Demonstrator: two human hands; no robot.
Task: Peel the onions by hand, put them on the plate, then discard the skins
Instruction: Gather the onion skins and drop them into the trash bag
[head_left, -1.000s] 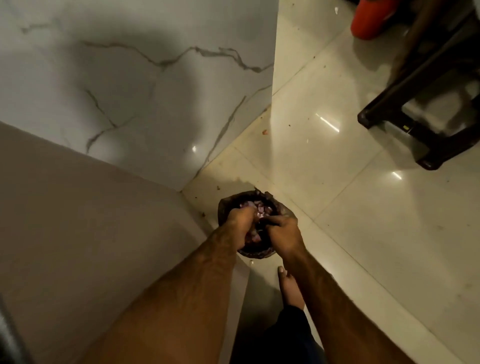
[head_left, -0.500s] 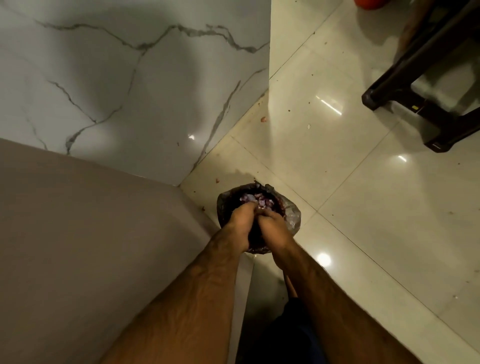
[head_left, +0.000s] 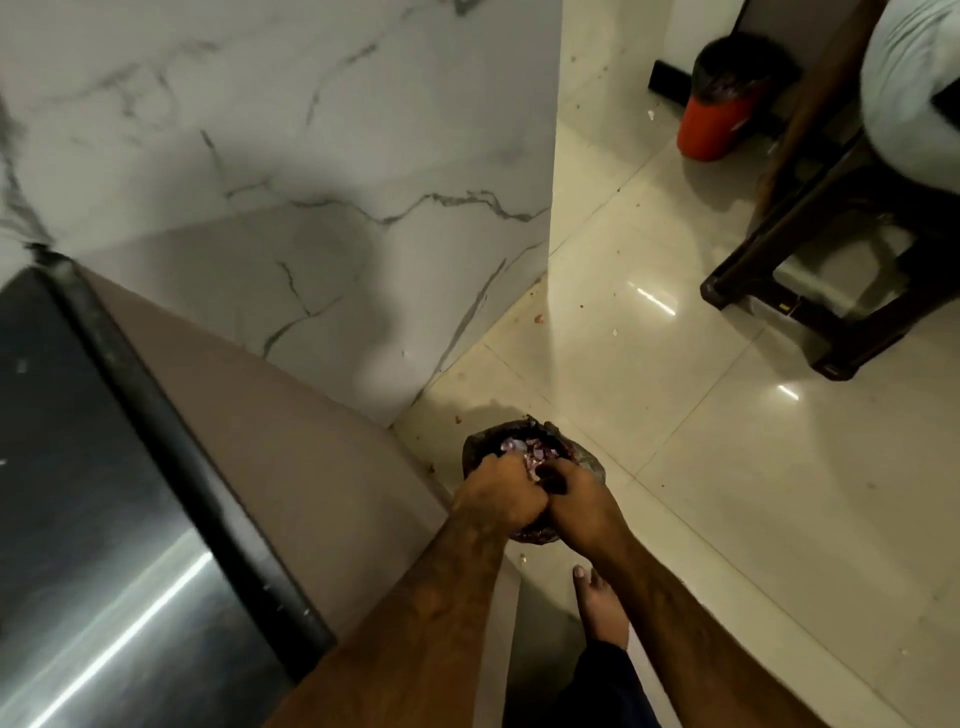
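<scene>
Discarding, the last step, is judged to be well under way. Purple skins (head_left: 519, 448) are seen heaped inside a small bag-lined bin (head_left: 519, 425), which stands on the floor (head_left: 727, 493) just beside the outer corner of the marble wall (head_left: 311, 208). The left hand (head_left: 496, 493) and right hand (head_left: 579, 501) are held touching over the bin's near rim, fingers curled downward. Whether any skins are gripped cannot be told. No onions or plate are shown, so peeling and plating cannot be confirmed. 2 or 3 loose scraps (head_left: 459, 419) lying near the bin may be left to gather.
</scene>
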